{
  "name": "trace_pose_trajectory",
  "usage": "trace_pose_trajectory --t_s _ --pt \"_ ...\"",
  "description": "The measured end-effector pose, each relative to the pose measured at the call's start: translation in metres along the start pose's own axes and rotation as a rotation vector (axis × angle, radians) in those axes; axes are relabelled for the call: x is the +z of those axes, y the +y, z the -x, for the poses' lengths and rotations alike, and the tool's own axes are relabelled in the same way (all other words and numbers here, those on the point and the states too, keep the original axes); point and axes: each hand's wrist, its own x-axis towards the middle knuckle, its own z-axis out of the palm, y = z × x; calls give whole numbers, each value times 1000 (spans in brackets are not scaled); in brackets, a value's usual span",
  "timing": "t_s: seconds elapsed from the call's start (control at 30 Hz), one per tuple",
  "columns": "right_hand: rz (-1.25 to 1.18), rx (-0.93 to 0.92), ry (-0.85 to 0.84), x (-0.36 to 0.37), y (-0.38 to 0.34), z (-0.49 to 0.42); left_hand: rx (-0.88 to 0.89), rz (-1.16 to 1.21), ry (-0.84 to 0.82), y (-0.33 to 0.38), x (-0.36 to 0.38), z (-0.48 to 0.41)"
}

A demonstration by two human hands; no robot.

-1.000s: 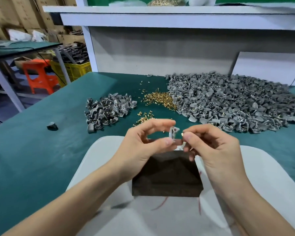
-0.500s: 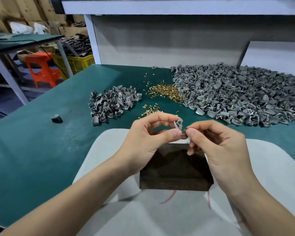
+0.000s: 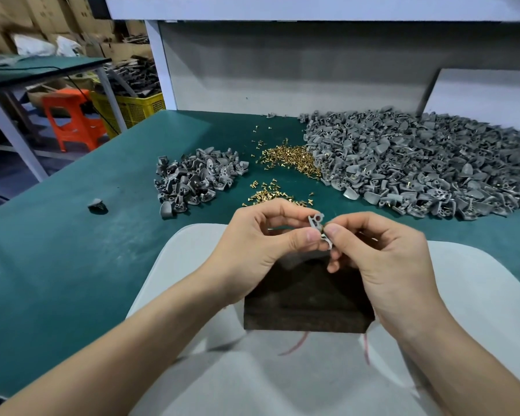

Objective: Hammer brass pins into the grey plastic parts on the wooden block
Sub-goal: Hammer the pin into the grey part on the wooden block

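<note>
Both forearms reach in from the near edge, left and right, and meet over the middle of the green worktop (image 3: 72,250). Between them a dark wooden block (image 3: 306,298) lies flat on a pale sheet (image 3: 177,265), with thin red threads (image 3: 294,346) showing at the block's near side.

The left hand (image 3: 261,244) is turned palm inward. Its thumb and forefinger pinch a grey plastic part (image 3: 316,221), and its other fingers are curled behind. The part is held up in the air over the far edge of the block, not resting on it. The right hand (image 3: 382,259) faces it with the knuckles up. Its thumb and forefinger tips close on the right edge of the same part, where a speck of brass shows between the tips, too small to make out. Its remaining fingers are folded loosely into the palm.

Just beyond the hands, loose brass pins (image 3: 264,193) are scattered on the worktop, with a denser heap of pins (image 3: 291,159) farther back. Left of them sits a small pile of grey parts (image 3: 195,181), and right of them a much larger pile (image 3: 427,163) spreads towards the right edge. One single grey piece (image 3: 97,205) lies apart on the left.

Farthest back, a grey back panel (image 3: 282,70) stands under a white shelf (image 3: 312,7). Off the worktop to the far left are an orange stool (image 3: 72,121) and a yellow crate (image 3: 132,106).
</note>
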Motion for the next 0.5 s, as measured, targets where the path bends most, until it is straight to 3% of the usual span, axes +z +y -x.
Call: trace_pose_trajectory --t_s 0.5 --pt "102 -14 -76 -4 -7 0 -27 -24 -4 3 3 2"
